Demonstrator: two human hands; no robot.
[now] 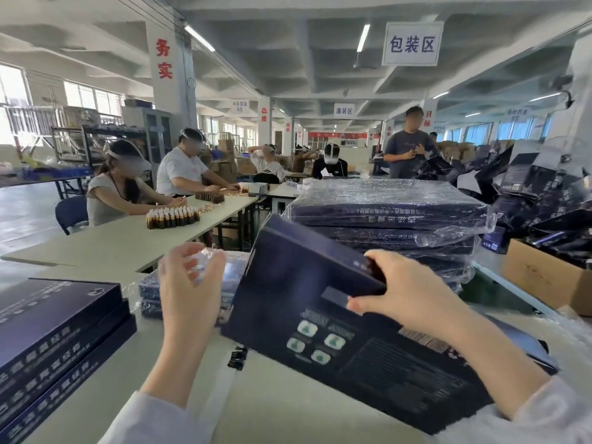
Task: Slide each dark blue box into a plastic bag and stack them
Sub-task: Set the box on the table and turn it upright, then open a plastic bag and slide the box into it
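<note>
— What are we holding nearest us?

— We are holding a dark blue box, flat and wide. It is tilting up off the table, and its near face is showing four pale green icons and small print.

— How are our hands sitting?

— Our right hand is gripping the box's raised edge, thumb on the near face and fingers curling over the far side. Our left hand is hovering just beside the box, fingers curling round a crumpled clear plastic bag.

— And the piles?

— At our left, three unwrapped boxes are lying stacked. Behind the left hand a low wrapped pile is sitting. Farther off, a taller wrapped stack is standing. At the right, a cardboard carton is holding dark packaging.
</note>
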